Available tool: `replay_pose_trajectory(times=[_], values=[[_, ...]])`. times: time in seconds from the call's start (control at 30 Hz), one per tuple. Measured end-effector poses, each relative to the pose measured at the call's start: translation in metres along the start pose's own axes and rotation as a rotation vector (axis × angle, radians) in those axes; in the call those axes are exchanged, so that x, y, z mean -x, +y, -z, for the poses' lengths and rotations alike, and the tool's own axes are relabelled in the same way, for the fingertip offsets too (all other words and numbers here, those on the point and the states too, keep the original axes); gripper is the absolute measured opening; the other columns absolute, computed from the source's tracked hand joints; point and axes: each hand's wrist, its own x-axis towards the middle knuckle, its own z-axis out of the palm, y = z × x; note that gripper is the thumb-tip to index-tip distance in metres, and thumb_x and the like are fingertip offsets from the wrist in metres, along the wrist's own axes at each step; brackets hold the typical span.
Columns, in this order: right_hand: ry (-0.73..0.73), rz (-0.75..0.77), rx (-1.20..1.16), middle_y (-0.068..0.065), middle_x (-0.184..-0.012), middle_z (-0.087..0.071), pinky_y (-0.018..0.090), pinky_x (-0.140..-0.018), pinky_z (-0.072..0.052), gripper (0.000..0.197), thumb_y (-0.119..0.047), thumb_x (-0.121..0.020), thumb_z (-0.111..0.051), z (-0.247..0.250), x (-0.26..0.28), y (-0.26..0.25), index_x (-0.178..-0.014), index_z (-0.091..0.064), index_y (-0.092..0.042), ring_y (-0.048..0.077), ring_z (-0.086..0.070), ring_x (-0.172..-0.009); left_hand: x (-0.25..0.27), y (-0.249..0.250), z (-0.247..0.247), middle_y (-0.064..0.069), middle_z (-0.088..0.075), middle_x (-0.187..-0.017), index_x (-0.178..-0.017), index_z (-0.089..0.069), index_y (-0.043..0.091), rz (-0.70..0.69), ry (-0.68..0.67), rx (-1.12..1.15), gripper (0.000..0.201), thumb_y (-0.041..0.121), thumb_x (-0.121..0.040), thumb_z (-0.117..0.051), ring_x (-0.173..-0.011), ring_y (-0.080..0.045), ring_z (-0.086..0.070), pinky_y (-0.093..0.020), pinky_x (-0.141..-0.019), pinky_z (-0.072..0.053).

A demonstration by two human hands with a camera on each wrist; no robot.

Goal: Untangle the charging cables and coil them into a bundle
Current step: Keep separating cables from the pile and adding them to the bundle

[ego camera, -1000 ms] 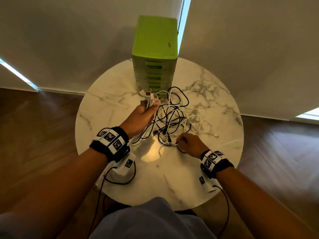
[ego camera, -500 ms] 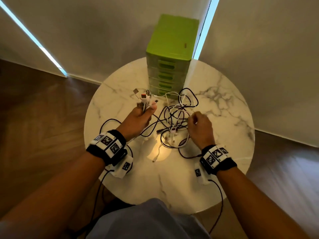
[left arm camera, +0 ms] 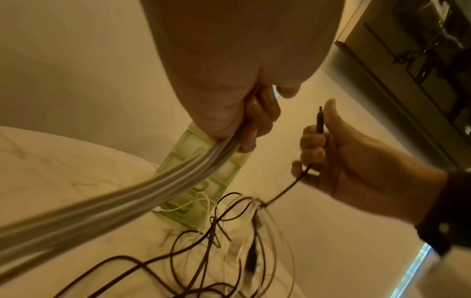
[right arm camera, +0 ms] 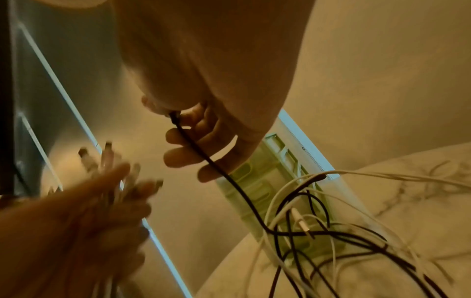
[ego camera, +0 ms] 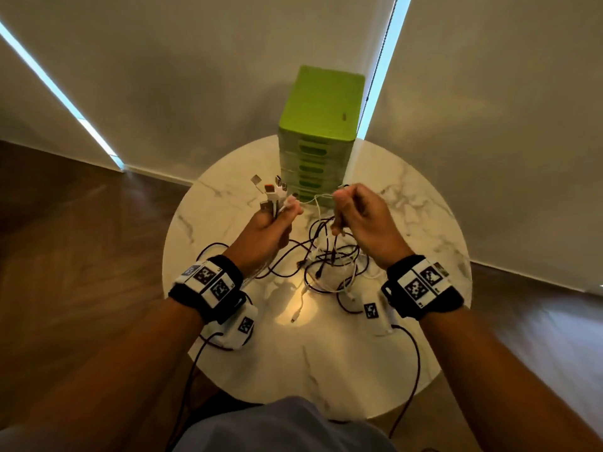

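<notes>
Cables [ego camera: 321,256]: black plug [left arm camera: 319,119] wrist-view only

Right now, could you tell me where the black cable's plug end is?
In the left wrist view, the black plug end is pinched upright in the right hand, raised above the cable tangle, right of the left hand.

Both forearms reached toward twelve o'clock, wrists banded. The left hand [ego camera: 266,228] was raised, fingers curled round a bundle of plug ends. At its three o'clock, the right hand [ego camera: 362,220] pinched a black plug between thumb and curled fingers.
</notes>
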Motion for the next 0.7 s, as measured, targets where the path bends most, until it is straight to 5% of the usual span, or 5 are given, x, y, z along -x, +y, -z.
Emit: replay_pose_trajectory(times=[0.17, 0.3, 0.43, 0.57, 0.7], values=[[-0.111, -0.022, -0.031, -0.001, -0.066, -0.058, 0.032, -0.056, -0.049, 0.030, -0.038, -0.092, -0.058, -0.037, 0.015, -0.001, -0.090, -0.056, -0.008, 0.016, -0.052, -0.058, -0.003, 0.008, 0.016, 0.005, -0.031, -0.066, -0.110, -0.066, 0.017, -0.011, -0.193, 0.124, 0.026, 0.036, -0.101, -0.051, -0.059, -0.010, -0.030, -0.026, -0.057, -0.029], [-0.174, -0.039, -0.147, 0.005, -0.080, -0.066, 0.034, -0.066, -0.051, 0.024, -0.036, -0.092, -0.060, -0.047, 0.017, -0.004, -0.093, -0.062, -0.012, 0.019, -0.058, -0.069, -0.002, 0.008, 0.032, -0.014, -0.030, -0.069, -0.115, -0.067, 0.019, -0.028, -0.333, 0.154, 0.023, 0.028, -0.099, -0.054, -0.061, -0.015, -0.028, -0.032, -0.058, -0.025], [-0.248, -0.008, -0.084, 0.007, -0.089, -0.068, 0.029, -0.074, -0.055, 0.036, -0.031, -0.095, -0.054, -0.055, 0.017, -0.008, -0.100, -0.059, 0.004, 0.018, -0.066, -0.078, -0.006, 0.013, 0.043, -0.007, -0.034, -0.068, -0.108, -0.072, 0.019, -0.032, -0.315, 0.190, 0.022, 0.030, -0.099, -0.055, -0.062, -0.019, -0.030, -0.032, -0.060, -0.034], [-0.277, -0.011, 0.242, -0.001, -0.098, -0.068, 0.025, -0.081, -0.054, 0.028, -0.030, -0.106, -0.043, -0.070, 0.020, 0.010, -0.113, -0.062, -0.011, 0.010, -0.066, -0.094, -0.016, 0.019, 0.056, 0.008, -0.025, -0.057, -0.102, -0.064, 0.010, 0.009, -0.243, 0.402, 0.031, 0.029, -0.108, -0.040, -0.052, -0.010, -0.019, -0.025, -0.053, -0.023], [-0.150, 0.023, 0.459, 0.001, -0.081, -0.065, 0.024, -0.070, -0.047, 0.027, -0.031, -0.108, -0.039, -0.087, 0.022, 0.020, -0.099, -0.059, -0.016, 0.011, -0.060, -0.076, -0.027, 0.021, 0.066, 0.006, -0.018, -0.061, -0.111, -0.065, 0.010, 0.060, -0.171, 0.502, 0.031, 0.029, -0.107, -0.041, -0.052, -0.008, -0.018, -0.022, -0.050, -0.024]])
